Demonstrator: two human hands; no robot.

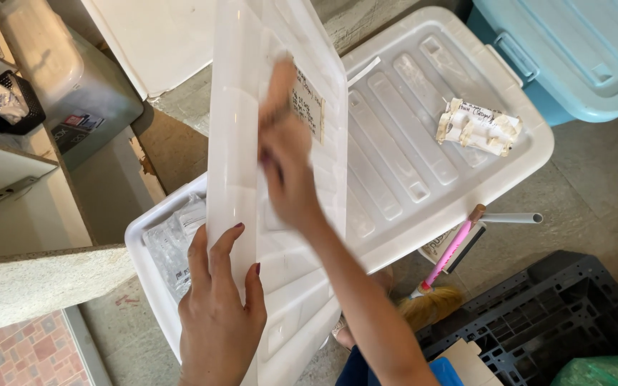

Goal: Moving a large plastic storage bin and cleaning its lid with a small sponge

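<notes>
A white plastic lid [234,107] stands tilted up over an open white storage bin [141,250]. My left hand [219,307] grips the lid's lower part, fingers spread on its inner face. Higher up, my right hand [287,164] lies flat against the lid with its fingers stretched upward. Its fingertips touch beside a small paper label [309,104] stuck on the lid; they are blurred. Inside the bin, clear plastic bags [169,246] show to the left of the lid. The rest of the bin's contents are hidden.
A second white bin with a closed lid [409,143] lies to the right, with a taped paper label [477,127] on it. Beyond is a light blue bin [581,50]. Lower right are a black crate [538,314] and a pink-handled broom [452,246]. A stone counter [37,286] is at left.
</notes>
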